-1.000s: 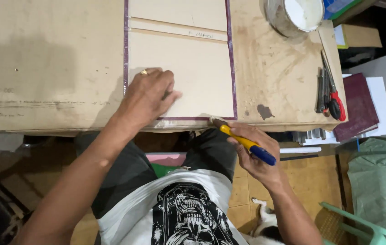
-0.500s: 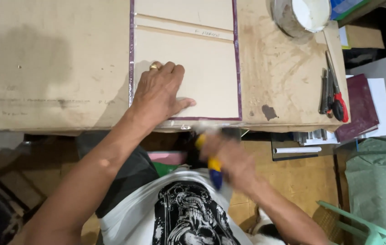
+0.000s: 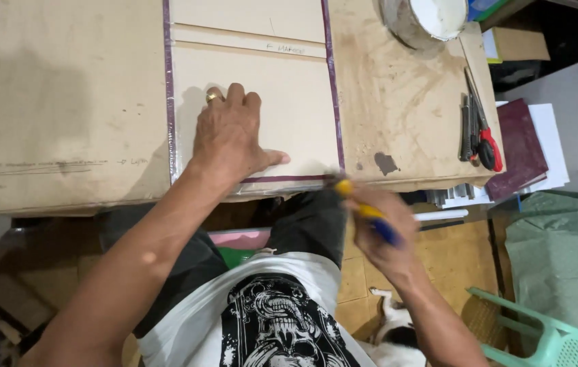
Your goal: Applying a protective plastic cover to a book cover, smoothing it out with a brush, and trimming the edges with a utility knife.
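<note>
A: Head view. We see the left hand (image 3: pixel 231 139) pressed flat, fingers spread and released, on the pale beige rectangular board with purple edging (image 3: pixel 282 95). It grasps nothing; the palm sits near the board's front edge, thumb pointing right along the purple strip.

B: Noted. The board lies on the worn brown cardboard-covered worktable (image 3: pixel 64 102), its near edge at the table's front lip. The right hand (image 3: pixel 384 234) is clenched around the yellow-and-blue handled utility knife (image 3: pixel 364 212), blurred; the knife's yellow tip meets the board's lower right corner, just right of the left thumb.

A: We agree. The blade itself we cannot tell apart.

B: Farther right on the table: red-handled scissors (image 3: pixel 481 132) beside dark tools, and a round white-filled bucket (image 3: pixel 425 20) at the top edge. A maroon flat book (image 3: pixel 520 146) lies past the table's right side.
</note>
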